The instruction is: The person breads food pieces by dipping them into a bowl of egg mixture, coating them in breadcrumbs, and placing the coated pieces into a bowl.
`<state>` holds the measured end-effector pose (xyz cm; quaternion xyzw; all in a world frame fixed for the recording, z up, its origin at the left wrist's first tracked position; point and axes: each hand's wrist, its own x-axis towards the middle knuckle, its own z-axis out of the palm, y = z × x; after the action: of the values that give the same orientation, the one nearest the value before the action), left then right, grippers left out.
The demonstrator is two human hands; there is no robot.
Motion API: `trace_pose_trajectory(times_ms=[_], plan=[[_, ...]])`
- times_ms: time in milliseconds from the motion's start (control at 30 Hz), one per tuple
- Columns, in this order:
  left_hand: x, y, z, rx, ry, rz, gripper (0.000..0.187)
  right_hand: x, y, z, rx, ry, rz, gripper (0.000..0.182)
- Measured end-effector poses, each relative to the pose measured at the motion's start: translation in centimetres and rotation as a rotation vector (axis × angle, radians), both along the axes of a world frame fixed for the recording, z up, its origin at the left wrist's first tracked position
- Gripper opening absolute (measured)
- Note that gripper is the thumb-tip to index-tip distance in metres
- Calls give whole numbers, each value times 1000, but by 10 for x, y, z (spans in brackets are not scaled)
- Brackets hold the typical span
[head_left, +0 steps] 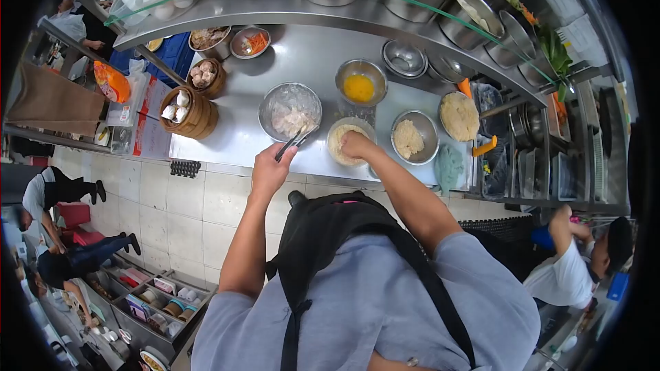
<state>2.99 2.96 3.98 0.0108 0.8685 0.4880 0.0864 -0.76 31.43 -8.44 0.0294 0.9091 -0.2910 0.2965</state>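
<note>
The left hand [273,167] held tongs [294,143] at the floured bowl [273,99], mid-frame; the right hand [358,144] was in the crumb bowl [331,139]. Bamboo steamers [199,120] stood upper left.

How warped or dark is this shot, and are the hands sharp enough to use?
Head view: strong fisheye, shelf bowed into an arc, corners black; head view: counter bright, with pale sheen; head view: left hand and right hand fairly sharp, though right fingertips are hidden in crumbs.

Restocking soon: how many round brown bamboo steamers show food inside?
2: near steamer at the left end of the steel counter; far steamer just behind it. More may hide underneath.
</note>
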Motion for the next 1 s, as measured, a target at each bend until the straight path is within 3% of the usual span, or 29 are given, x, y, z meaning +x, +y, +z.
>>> trace_pose_trajectory(times_ms=[233, 300, 500, 633, 733, 867, 933, 967, 1000], plan=[[-1, 1, -4, -32, -3, -63, 35, -17, 5, -30, 41, 299, -69, 24], [2, 3, 1, -21, 3, -60, 35, -27, 5, -18, 80, 113, -12, 36], [5, 2, -4, 11, 1, -16, 34, 23, -21, 46, 339, 300, -67, 67], [8, 3, -7, -6, 35, -38, 32, 17, -21, 28, 379, 313, -116, 63], [7, 2, -6, 28, 47, -41, 32, 16, -11, 42, 297, 343, -96, 45], [7, -1, -5, 22, 10, -22, 33, 9, 13, 41, 82, 279, -142, 41], [7, -2, -10, 30, 5, -18, 33, 10, 25, 38, -232, 88, -136, 39], [6, -3, -13, 17, 5, -23, 34, 13, 30, 36, -232, 92, -142, 39], [4, -1, -10, 5, 5, -29, 34, 17, 34, 39, -472, -8, -271, 37]])
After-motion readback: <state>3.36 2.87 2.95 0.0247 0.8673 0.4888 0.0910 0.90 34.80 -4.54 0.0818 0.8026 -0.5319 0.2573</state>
